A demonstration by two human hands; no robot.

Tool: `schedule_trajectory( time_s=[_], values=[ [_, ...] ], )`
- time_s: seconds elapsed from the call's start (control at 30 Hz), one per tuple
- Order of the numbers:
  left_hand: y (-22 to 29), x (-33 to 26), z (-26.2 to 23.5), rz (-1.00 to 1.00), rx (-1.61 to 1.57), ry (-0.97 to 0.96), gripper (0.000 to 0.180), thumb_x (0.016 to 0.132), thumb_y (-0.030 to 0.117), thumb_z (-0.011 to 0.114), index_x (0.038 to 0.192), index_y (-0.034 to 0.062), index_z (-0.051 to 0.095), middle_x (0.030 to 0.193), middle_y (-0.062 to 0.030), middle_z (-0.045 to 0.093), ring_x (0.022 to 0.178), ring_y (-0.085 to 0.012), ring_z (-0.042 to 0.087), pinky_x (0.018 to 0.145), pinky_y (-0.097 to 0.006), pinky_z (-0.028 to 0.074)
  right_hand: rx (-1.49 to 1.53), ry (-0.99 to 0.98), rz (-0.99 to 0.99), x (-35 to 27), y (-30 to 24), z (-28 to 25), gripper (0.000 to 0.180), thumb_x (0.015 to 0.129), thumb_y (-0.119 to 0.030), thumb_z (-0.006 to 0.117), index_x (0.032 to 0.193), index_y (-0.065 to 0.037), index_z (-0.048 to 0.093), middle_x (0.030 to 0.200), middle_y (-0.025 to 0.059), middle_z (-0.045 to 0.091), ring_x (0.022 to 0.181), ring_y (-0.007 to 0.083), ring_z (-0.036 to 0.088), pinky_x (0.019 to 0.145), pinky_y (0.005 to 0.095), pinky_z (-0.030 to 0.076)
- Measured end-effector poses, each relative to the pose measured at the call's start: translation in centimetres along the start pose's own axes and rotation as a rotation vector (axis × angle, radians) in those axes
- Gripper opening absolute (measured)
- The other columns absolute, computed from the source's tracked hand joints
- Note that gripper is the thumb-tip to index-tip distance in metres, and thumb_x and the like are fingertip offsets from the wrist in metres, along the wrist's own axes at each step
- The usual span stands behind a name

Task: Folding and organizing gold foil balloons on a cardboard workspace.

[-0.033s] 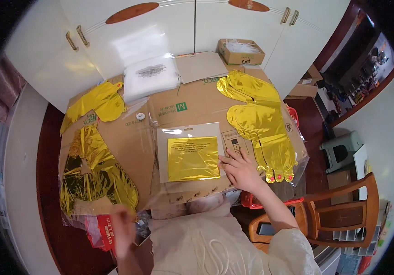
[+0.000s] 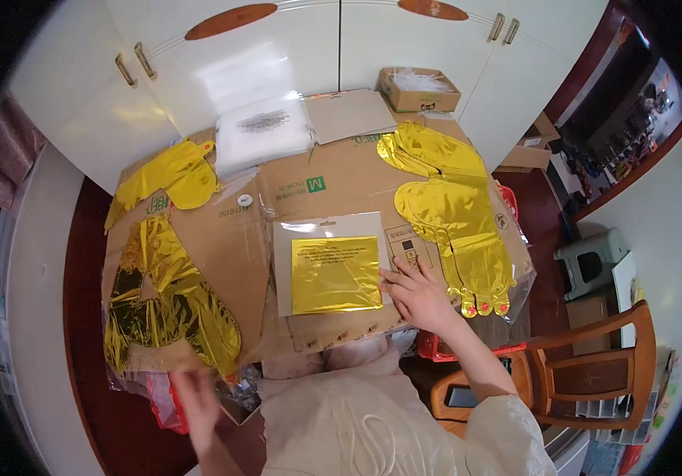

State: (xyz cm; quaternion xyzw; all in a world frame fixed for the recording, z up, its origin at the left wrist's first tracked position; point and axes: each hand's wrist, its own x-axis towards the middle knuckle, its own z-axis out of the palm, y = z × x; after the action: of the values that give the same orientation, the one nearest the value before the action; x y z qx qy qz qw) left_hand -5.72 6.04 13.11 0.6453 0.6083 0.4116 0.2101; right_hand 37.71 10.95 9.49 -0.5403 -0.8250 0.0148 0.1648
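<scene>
A folded gold foil balloon [image 2: 335,289] lies over a pale card with a hanger slot [image 2: 284,262], seemingly in a clear sleeve, on the cardboard table covering. My right hand [image 2: 419,297] rests flat, fingers spread, with its fingertips at the right edge of this pack. Low on the left, my left hand [image 2: 193,394] is smeared by motion beside the table's front edge, close to a flat A-shaped gold foil balloon [image 2: 174,282]. Whether it holds anything cannot be made out. Several flat gold foil balloons [image 2: 444,202] are spread along the right side.
Another gold foil piece [image 2: 178,178] lies at the far left. Behind are a stack of clear plastic bags [image 2: 258,139], grey card sheets [image 2: 349,115] and a small carton of white strips [image 2: 419,91]. A red bag [image 2: 165,401] hangs low left; a wooden chair [image 2: 587,377] stands right.
My left hand has shifted slightly to the left and now covers more of the red bag. My right hand stays in place beside the pack.
</scene>
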Motion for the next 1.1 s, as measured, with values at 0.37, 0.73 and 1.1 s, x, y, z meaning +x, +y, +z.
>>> schedule_trajectory(
  time_s=[0.37,0.73,1.1],
  values=[
    [6.2,2.4,9.2,0.627,0.238,-0.36,0.022,0.072,0.009,0.067,0.094,0.0096,0.067,0.093,-0.006,0.065,0.077,-0.0229,0.063,0.062,-0.034,0.052,0.126,0.103,-0.096,1.0,-2.3,-0.4,0.029,0.079,-0.023,0.071,0.103,-0.01,0.062,0.116,0.0075,0.06,0.116,0.0288,0.054,0.097,0.0436,0.044],
    [5.1,3.4,13.2,0.739,0.386,-0.425,0.029,0.073,0.015,0.067,0.102,0.0115,0.066,0.103,-0.0021,0.065,0.078,-0.0184,0.063,0.061,-0.031,0.054,0.003,0.162,-0.155,0.8,-1.9,0.9,0.025,0.077,-0.017,0.07,0.101,-0.01,0.065,0.11,0.0038,0.063,0.111,0.0239,0.057,0.09,0.0388,0.048],
    [4.6,4.3,9.9,0.714,0.44,-0.393,0.033,0.077,0.029,0.07,0.105,0.0117,0.064,0.108,-0.0032,0.059,0.077,-0.0191,0.059,0.058,-0.03,0.052,-0.043,0.137,-0.19,0.1,-2.1,0.3,0.024,0.078,-0.015,0.069,0.101,-0.01,0.068,0.109,0.0045,0.066,0.107,0.0242,0.061,0.091,0.0391,0.05]
  ],
)
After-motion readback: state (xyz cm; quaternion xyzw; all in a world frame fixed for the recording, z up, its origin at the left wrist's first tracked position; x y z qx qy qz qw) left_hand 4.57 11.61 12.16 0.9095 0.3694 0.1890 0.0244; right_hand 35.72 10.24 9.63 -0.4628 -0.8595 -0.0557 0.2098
